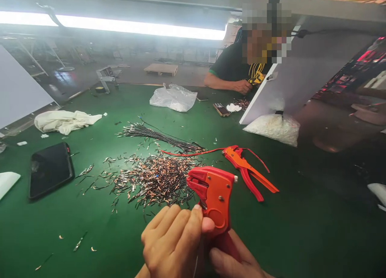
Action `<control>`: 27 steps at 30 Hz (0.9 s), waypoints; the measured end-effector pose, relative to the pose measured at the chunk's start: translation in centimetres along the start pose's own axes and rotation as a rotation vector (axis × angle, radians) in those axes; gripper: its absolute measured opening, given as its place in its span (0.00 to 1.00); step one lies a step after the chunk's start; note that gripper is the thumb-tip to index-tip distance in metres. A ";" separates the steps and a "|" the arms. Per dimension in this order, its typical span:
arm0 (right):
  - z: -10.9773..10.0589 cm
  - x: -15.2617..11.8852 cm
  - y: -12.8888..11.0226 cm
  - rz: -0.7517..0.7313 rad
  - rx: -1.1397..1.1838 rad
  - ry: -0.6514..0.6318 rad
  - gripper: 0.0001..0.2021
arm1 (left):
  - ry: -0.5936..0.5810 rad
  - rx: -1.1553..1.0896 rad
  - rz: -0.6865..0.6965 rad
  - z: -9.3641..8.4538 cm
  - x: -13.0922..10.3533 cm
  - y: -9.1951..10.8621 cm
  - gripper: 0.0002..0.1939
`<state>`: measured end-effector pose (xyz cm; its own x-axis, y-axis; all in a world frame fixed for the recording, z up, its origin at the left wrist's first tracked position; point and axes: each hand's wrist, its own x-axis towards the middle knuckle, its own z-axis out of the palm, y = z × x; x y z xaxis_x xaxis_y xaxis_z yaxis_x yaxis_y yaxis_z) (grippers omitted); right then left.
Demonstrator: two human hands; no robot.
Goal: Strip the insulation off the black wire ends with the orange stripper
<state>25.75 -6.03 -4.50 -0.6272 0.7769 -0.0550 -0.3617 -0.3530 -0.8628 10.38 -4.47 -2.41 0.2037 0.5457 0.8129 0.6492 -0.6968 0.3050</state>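
Two hands work a red-and-orange wire stripper [218, 193] above a green table [114, 246].

The right hand [227, 260] is clamped around the wire stripper's handle, while the left hand [173, 240] curls its fingers beside the head, thumb against the tool; whether those fingers pinch anything cannot be told. Just beyond lies a pile of wire scraps [157, 179], with a bundle of black wires [163, 137] behind it and a second stripper [237, 157] to the right.

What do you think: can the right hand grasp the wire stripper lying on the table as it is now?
Probably not: the right hand grips a raised wire stripper. Were it free, nothing seems to block its way to the lying wire stripper.
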 end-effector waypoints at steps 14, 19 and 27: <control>0.3 0.3 -0.2 -0.070 -0.009 0.045 0.18 | 0.096 -0.147 -0.124 0.3 -0.3 0.5 0.04; 0.5 0.6 -0.1 -0.088 0.030 0.013 0.19 | 0.108 -0.131 -0.267 0.2 -1.1 0.6 0.05; 0.3 0.3 0.3 -0.090 -0.066 0.107 0.22 | 0.062 -0.039 -0.115 0.3 0.6 0.8 0.08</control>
<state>25.23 -6.01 -4.63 -0.5162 0.8561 -0.0257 -0.3650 -0.2470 -0.8977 11.22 -4.58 -1.82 0.0831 0.5940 0.8002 0.6361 -0.6497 0.4163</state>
